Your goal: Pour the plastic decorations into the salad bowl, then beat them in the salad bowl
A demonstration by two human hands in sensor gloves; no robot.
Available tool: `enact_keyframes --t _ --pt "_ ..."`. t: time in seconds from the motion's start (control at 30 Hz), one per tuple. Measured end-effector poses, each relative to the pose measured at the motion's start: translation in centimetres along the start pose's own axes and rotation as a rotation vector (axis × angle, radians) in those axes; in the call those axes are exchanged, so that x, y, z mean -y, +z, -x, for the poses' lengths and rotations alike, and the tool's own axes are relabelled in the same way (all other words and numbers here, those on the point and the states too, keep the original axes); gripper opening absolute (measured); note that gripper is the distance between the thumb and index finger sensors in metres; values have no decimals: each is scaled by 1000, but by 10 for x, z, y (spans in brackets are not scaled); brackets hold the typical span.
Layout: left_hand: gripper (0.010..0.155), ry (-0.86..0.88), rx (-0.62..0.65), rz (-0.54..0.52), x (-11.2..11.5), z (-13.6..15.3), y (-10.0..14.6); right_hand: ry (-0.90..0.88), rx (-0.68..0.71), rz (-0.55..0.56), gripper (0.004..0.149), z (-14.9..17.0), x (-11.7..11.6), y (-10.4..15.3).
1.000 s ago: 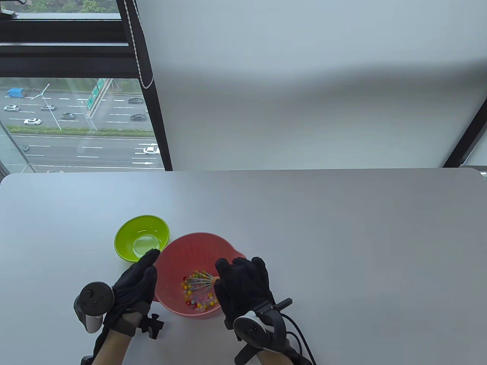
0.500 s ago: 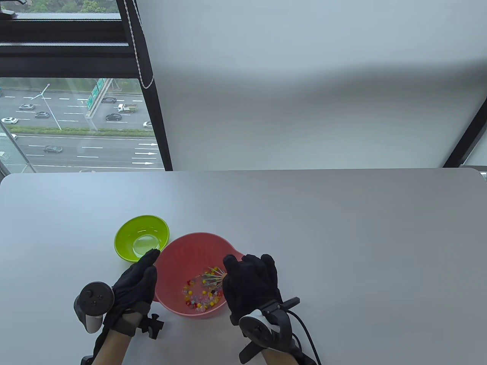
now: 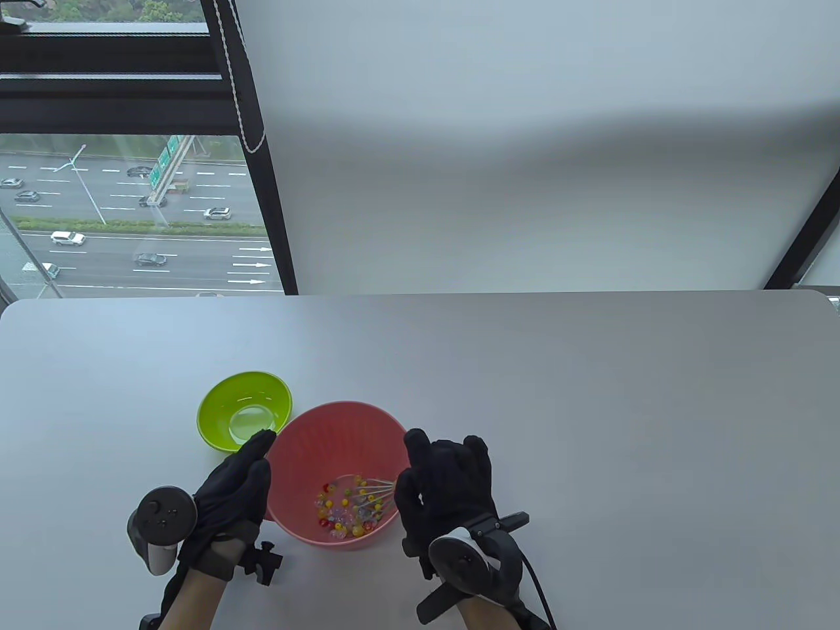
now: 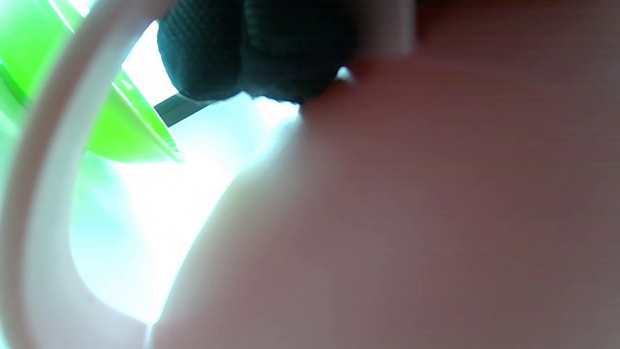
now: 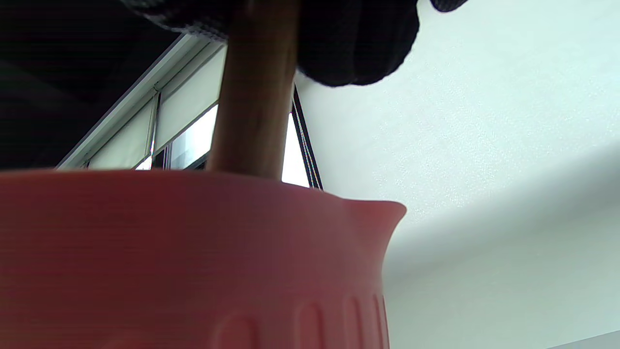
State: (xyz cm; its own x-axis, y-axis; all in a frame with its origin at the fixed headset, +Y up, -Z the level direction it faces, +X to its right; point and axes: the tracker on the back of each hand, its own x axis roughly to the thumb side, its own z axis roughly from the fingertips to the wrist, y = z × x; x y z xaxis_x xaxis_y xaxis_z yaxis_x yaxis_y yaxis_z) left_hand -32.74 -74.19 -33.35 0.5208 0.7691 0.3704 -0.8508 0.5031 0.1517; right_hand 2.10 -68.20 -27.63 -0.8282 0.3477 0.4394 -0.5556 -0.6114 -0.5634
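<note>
A pink salad bowl (image 3: 328,433) stands near the table's front edge, with several small red, yellow and clear plastic decorations (image 3: 344,508) on its bottom. My right hand (image 3: 446,489) grips a whisk by its wooden handle (image 5: 254,97); the wire head (image 3: 374,491) dips into the decorations. My left hand (image 3: 236,489) lies with straight fingers against the bowl's left outer wall (image 4: 411,218). The pink wall (image 5: 193,266) fills the lower right wrist view.
A green bowl (image 3: 244,410) sits just left of and behind the pink bowl, holding no decorations; its rim (image 4: 131,131) shows in the left wrist view. Behind the table are a window and a white blind.
My right hand has moved right and slightly toward me, and the whisk head swept rightward across the bowl. The decorations have scattered differently. The left hand has stayed put.
</note>
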Motion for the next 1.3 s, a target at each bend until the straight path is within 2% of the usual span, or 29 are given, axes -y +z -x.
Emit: enact_keyframes --t 0.2,0.43,0.93,1.3 --pt "58 1 1 0 0 0 0 -82 -36 -109 60 -2 -11 1" --pt "58 0 1 0 0 0 0 -37 22 -156 61 -13 -20 5" --pt "58 0 4 -3 0 0 0 130 118 -68 60 -20 -18 8" --pt "58 -2 6 -4 0 0 0 155 129 -23 59 -21 -8 4"
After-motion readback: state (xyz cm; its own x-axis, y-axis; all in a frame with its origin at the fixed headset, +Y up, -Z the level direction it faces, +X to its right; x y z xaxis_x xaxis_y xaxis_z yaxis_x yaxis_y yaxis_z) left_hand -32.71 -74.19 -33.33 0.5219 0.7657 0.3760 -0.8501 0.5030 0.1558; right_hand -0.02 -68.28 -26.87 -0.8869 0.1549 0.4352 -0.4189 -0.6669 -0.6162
